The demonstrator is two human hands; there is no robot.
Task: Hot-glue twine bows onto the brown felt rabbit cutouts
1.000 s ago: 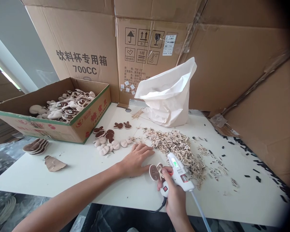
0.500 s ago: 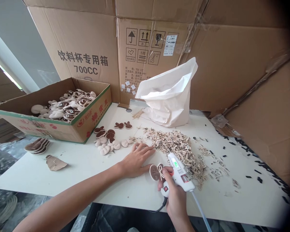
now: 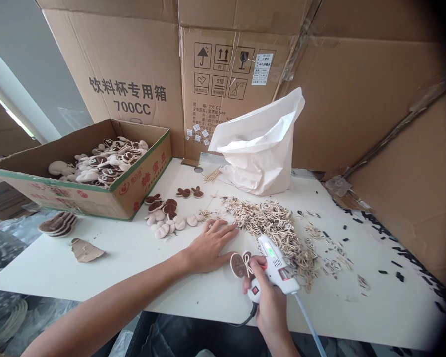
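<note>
From the left, a cardboard carton (image 3: 78,196) heaped with brown-and-cream mushroom-shaped pieces (image 3: 98,163) is set on the white surface (image 3: 40,267), with a stack of similar pieces (image 3: 57,225) beside it and more laid out loosely (image 3: 164,215) nearer the middle. The hands are held apart but close: the left hand (image 3: 211,246) is pressed flat, fingers spread, while the right hand (image 3: 269,302) is clamped round the grip of a hot glue gun (image 3: 277,263). A small mushroom-shaped piece (image 3: 238,265), tied with a twine bow, lies between them, just past the left hand and against the right, though whether it is pinched cannot be told. The main risk is judged to lie at the gun's tip (image 3: 263,239): fingers could be burned if they slip towards it, and the heap of twine bows (image 3: 273,225) just beyond could be snagged or glued if the gun is swung over it – its black cord (image 3: 247,322) could also catch. Black scraps (image 3: 394,270) are strewn further right.
</note>
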